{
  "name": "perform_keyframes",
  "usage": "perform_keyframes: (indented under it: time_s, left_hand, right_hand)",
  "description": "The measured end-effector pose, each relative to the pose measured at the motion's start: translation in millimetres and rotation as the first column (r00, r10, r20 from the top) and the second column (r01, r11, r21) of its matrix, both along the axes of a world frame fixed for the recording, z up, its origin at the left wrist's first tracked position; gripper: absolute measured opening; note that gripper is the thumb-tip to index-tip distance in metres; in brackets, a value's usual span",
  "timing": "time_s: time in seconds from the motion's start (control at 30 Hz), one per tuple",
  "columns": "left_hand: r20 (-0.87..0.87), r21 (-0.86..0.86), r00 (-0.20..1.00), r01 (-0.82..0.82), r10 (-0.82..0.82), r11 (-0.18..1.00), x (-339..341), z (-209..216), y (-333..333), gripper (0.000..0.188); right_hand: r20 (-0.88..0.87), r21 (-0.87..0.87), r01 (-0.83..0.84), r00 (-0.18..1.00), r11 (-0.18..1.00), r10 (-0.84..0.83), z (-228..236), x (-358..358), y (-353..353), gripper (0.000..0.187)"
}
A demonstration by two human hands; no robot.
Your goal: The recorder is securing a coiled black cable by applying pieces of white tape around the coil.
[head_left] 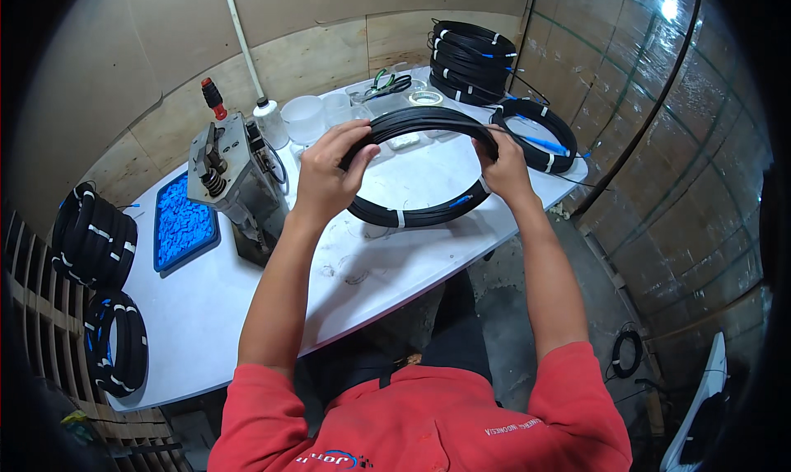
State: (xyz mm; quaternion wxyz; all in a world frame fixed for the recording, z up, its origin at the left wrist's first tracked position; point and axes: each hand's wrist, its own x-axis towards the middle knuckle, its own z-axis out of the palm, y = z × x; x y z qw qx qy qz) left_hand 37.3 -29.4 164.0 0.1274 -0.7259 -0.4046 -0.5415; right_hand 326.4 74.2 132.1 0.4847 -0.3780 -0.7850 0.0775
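A coil of black cable (pixel 428 119) is held up above the white table, its ring tilted so the near part hangs low. White ties bind it, and a small blue connector shows on its lower right. My left hand (pixel 334 165) grips the coil's upper left, thumb inside the ring and fingers over the top. On the right side, my right hand (pixel 504 160) closes round the coil. Beyond the ring lie a roll of tape (pixel 426 98) and a pair of scissors (pixel 397 85).
Left of me stands a metal press (pixel 227 163) beside a blue tray (pixel 188 262) full of small blue parts. Stacked cable coils (pixel 470 60) sit at the back right, with a single coil (pixel 554 154) nearby. More coils (pixel 95 237) line the left edge. A white bottle (pixel 270 124) and clear tubs (pixel 303 119) stand behind.
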Motion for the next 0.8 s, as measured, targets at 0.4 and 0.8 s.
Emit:
perform_keyframes:
  time_s: [0.4, 0.8]
  left_hand:
    - [0.179, -0.048, 0.948, 0.275, -0.263, 0.96, -5, 4, 9, 0.017]
    - [-0.013, -0.347, 0.992, 0.116, -0.128, 0.931, -2, 23, 14, 0.046]
  right_hand:
    - [0.019, 0.09, -0.071, 0.997, 0.993, 0.07, 4, -5, -1, 0.024]
    - [0.141, 0.076, 0.024, 0.989, 0.997, -0.034, 16, -15, -6, 0.03]
